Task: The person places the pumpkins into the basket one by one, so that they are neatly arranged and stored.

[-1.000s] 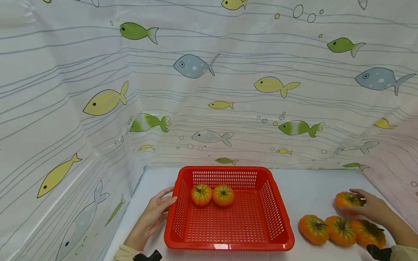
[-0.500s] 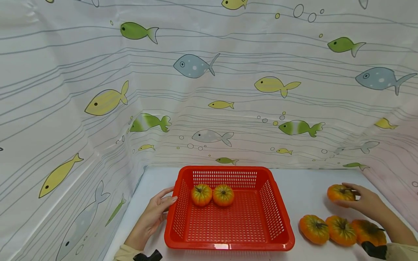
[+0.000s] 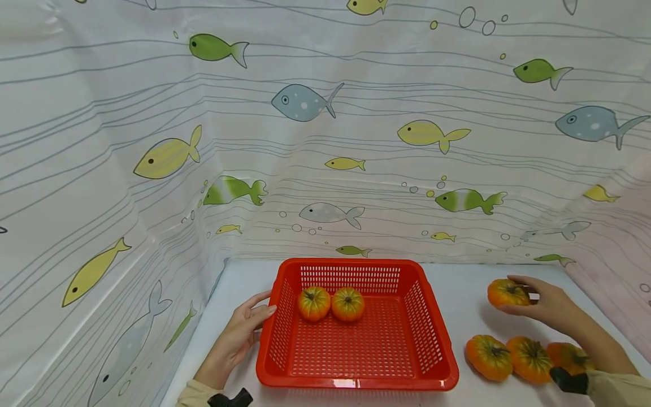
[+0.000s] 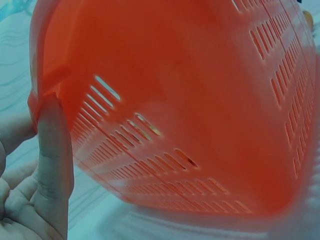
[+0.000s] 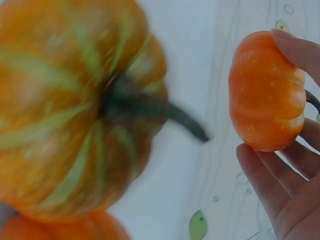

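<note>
A small orange pumpkin (image 3: 503, 293) with a dark stem is gripped between the thumb and fingers of my right hand (image 3: 549, 305), raised above the white table. In the right wrist view the held pumpkin (image 5: 267, 92) shows its side, with fingertips on two opposite edges. My left hand (image 3: 236, 336) holds the left rim of a red plastic basket (image 3: 356, 383); the left wrist view shows its thumb and fingers on either side of the basket's rim (image 4: 37, 65). Inside the basket, at the back left, sit two pumpkins, a left one (image 3: 313, 304) and a right one (image 3: 348, 304).
Three more pumpkins lie in a row right of the basket: a left one (image 3: 489, 357), a middle one (image 3: 530, 359) and a right one (image 3: 569, 357), partly covered by the right wrist's black strap (image 3: 568, 380). A fish-patterned sheet (image 3: 376, 186) stands behind the white table (image 3: 458, 282).
My right hand has lifted the pumpkin off the table's right side and carried it left and up. The left hand and the basket have stayed in place.
</note>
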`<state>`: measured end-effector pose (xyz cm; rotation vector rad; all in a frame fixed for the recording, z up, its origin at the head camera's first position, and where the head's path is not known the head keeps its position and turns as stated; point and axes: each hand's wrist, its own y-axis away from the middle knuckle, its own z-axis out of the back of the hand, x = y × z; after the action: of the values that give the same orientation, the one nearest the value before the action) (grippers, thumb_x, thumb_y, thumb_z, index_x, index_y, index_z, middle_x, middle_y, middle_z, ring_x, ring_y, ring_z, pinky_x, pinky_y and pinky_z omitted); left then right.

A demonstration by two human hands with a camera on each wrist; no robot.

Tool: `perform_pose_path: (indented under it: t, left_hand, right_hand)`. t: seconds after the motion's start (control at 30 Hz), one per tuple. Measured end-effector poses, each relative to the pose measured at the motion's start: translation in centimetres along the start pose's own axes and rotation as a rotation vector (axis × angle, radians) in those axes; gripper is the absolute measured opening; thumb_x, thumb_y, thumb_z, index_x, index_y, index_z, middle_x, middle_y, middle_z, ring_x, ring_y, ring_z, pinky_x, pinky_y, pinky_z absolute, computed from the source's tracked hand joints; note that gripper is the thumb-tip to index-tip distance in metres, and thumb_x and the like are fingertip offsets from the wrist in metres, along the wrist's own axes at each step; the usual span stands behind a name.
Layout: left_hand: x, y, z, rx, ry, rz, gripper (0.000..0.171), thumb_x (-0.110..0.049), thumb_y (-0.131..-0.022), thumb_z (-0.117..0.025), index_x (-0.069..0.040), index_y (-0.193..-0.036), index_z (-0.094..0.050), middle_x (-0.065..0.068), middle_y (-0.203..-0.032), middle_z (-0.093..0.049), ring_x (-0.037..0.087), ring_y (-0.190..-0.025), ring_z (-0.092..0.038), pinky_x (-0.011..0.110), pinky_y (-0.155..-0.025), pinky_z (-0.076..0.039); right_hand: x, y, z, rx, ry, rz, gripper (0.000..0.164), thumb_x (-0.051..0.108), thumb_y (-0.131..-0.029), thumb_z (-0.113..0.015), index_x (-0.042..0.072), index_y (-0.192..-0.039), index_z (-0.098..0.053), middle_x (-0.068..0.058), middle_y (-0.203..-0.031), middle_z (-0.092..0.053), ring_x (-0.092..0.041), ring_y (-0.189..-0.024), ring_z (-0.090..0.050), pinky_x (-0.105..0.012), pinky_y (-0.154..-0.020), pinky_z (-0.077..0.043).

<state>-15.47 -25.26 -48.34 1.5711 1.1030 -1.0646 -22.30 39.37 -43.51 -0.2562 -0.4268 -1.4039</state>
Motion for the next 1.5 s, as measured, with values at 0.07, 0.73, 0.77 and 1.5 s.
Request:
perform_pose_path:
  t: [0.07,0.73,0.77,1.5]
  left_hand:
    - [0.0,0.0,0.0,0.004,-0.003,-0.004,0.068,-0.018,-0.105,-0.060,-0.004,-0.161,-0.024,-0.005,-0.109,-0.075,0.008,-0.092,-0.075,0.025,-0.075,-0.064]
    - [-0.1,-0.1,-0.1,-0.012,-0.006,-0.003,0.066,-0.018,-0.105,-0.060,-0.004,-0.160,-0.026,-0.005,-0.107,-0.076,0.008,-0.090,-0.075,0.026,-0.074,-0.063]
    - [-0.1,-0.1,-0.1,-0.017,-0.005,-0.004,0.066,-0.018,-0.105,-0.060,-0.005,-0.160,-0.027,-0.005,-0.107,-0.076,0.009,-0.090,-0.075,0.026,-0.073,-0.063]
    - [-0.2,0.1,-0.2,0.000,-0.011,0.006,0.067,-0.018,-0.106,-0.059,-0.004,-0.161,-0.024,-0.005,-0.109,-0.075,0.008,-0.091,-0.075,0.024,-0.073,-0.063]
  right_hand:
    - [0.7,-0.1,0.1,-0.006,-0.002,0.017,0.089,0.050,-0.087,-0.080,-0.007,-0.147,-0.046,-0.039,-0.139,-0.053,-0.059,-0.119,-0.055,-0.064,-0.083,-0.058]
    - [7.2,-1.2,-0.1,-0.021,-0.030,0.228,0.084,0.046,-0.077,-0.090,0.001,-0.140,-0.057,-0.020,-0.131,-0.066,-0.039,-0.115,-0.064,-0.049,-0.087,-0.063]
    - [7.5,-1.3,0.0,-0.022,-0.032,0.237,0.084,0.046,-0.077,-0.090,0.001,-0.140,-0.058,-0.020,-0.131,-0.066,-0.038,-0.115,-0.064,-0.049,-0.087,-0.063]
    - [12.2,-1.9,-0.1,0.028,-0.044,0.347,0.082,0.046,-0.076,-0.091,0.004,-0.139,-0.060,-0.012,-0.131,-0.068,-0.035,-0.120,-0.064,-0.047,-0.091,-0.062]
